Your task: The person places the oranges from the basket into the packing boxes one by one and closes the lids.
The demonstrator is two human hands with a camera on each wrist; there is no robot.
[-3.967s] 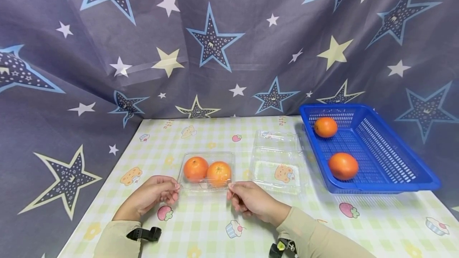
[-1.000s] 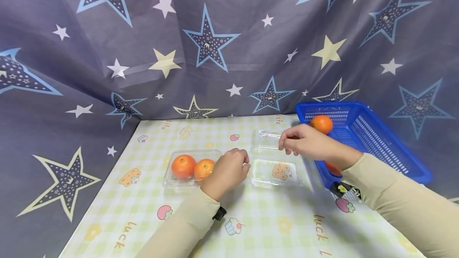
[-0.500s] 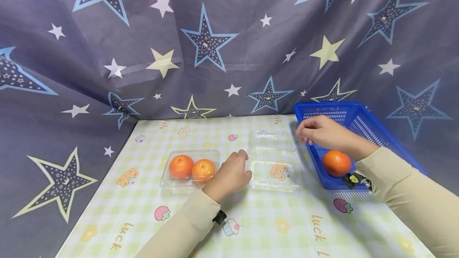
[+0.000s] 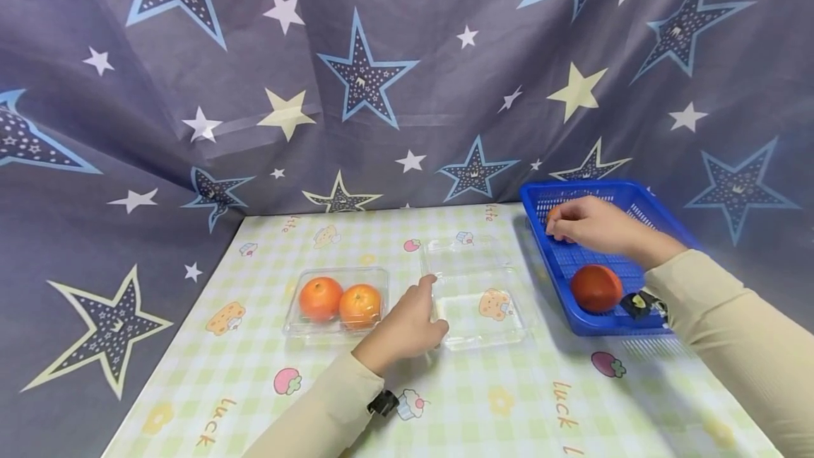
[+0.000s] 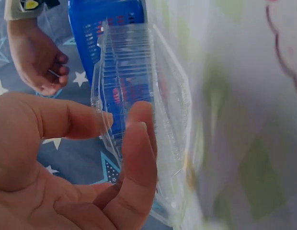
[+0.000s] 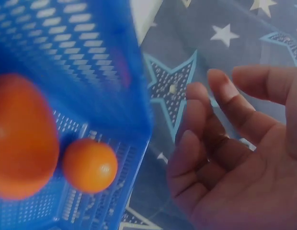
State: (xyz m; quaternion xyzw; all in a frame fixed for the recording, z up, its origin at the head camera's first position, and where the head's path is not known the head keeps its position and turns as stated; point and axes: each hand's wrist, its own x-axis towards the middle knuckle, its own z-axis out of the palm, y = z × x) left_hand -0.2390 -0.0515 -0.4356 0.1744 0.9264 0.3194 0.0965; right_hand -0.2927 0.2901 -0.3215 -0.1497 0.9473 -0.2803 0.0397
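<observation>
My left hand (image 4: 410,324) pinches the near left edge of an empty, open clear plastic clamshell box (image 5: 170,110) between thumb and fingers. The box lies unfolded on the table, with its two halves spread out in the head view. Above the left side of a blue basket (image 4: 572,320) is my right hand (image 4: 594,225), fingers loosely bent with nothing between them. One orange (image 4: 596,288) sits in the basket's near left corner. A second orange (image 6: 90,165) lies farther back, mostly hidden behind the right hand in the head view.
Left of my left hand stands a closed clear box (image 4: 295,316) with two oranges (image 4: 321,298) inside. A checked cloth (image 4: 502,437) covers the table. Star-patterned fabric (image 4: 394,13) hangs behind and at the sides.
Both hands have left the closed box, which now sits slightly farther left. My left hand has taken hold of the open box's edge, shifting it a little. My right hand has moved over the basket.
</observation>
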